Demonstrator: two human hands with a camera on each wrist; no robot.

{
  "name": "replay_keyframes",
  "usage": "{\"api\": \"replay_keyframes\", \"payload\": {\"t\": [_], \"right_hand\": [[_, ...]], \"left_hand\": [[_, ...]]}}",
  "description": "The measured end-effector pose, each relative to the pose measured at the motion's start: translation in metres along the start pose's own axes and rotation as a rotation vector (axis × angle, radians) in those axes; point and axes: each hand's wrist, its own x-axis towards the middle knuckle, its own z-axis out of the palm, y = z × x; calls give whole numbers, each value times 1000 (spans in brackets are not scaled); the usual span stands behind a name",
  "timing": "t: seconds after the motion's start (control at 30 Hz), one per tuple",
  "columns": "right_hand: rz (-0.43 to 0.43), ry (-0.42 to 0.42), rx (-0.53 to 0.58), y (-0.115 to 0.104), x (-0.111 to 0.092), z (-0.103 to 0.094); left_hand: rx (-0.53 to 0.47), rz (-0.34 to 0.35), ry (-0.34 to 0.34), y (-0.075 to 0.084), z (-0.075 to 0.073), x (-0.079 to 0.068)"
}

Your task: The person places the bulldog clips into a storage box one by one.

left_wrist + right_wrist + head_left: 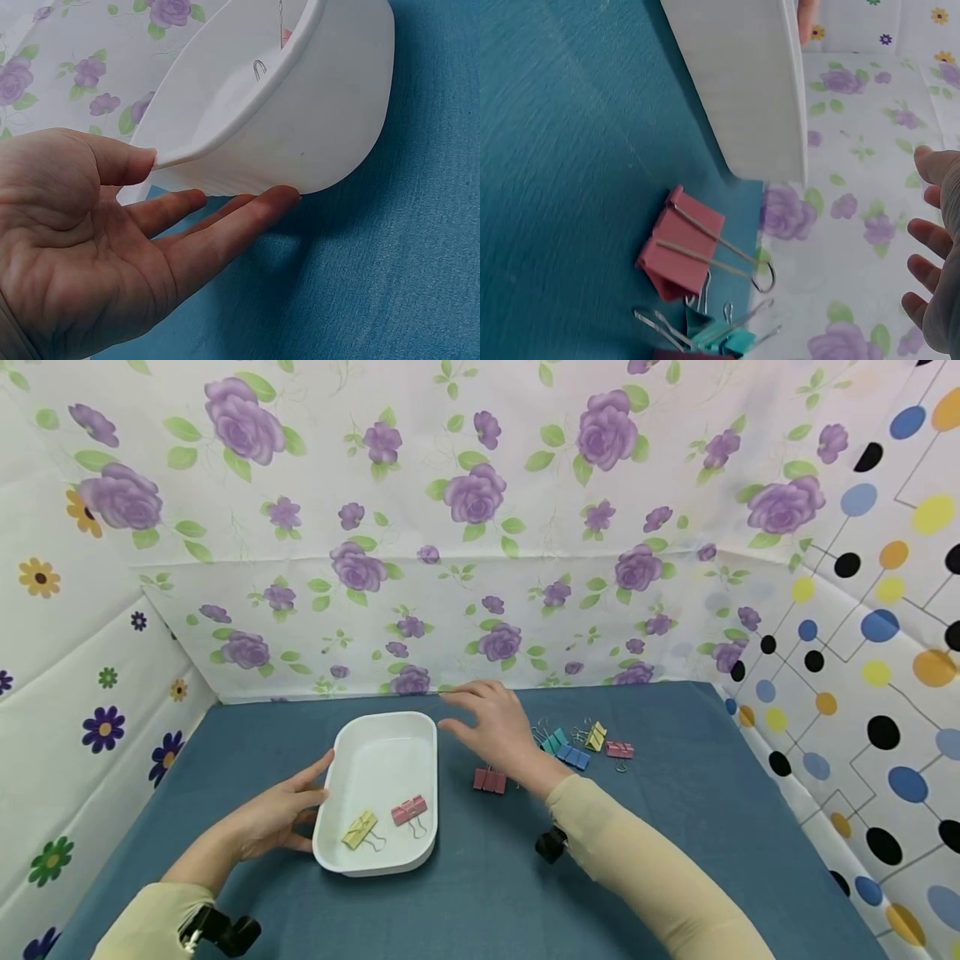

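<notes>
1. I have the white tray on the blue tabletop, left of centre in my head view. I judge it light, stiff plastic, smooth enough to slide when nudged; I'd take it by the rim, thumb over and fingers under.
2. Its mouth faces up, and its long axis runs from the near side towards the flowered backdrop.
3. Inside, in the near half, lie a yellow clip and a pink clip, apart from each other. I expect both to be light, rigid and springy, their wires slicker than their bodies, so I'd pinch across the body. The wire loops on both point towards the near right.
4. My left hand rests its extended fingers against the tray's left side, steadying it without wrapping round.
5. My right hand hovers just right of the tray's far end, fingers loosely spread, holding nothing.
6. Near that forearm sits a dark pink clip; farther right, a teal clip and a blue clip cluster with others.
</notes>
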Motion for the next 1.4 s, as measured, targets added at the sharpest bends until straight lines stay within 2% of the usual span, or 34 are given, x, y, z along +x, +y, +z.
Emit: {"api": "replay_keyframes", "payload": {"t": [0.43, 0.7, 0.97, 1.2, 1.4], "right_hand": [[22, 47, 12, 21, -19, -30], [59, 58, -15, 43, -35, -48], [105, 83, -73, 64, -49, -68], [135, 99, -100, 82, -59, -81], [157, 132, -122, 97, -68, -92]], "left_hand": [[-1, 18, 23, -3, -1, 1], [-2, 28, 29, -5, -3, 1], [-8, 39, 1, -5, -4, 1], [-3, 18, 23, -4, -4, 2], [3, 20, 12, -4, -3, 1]]}}
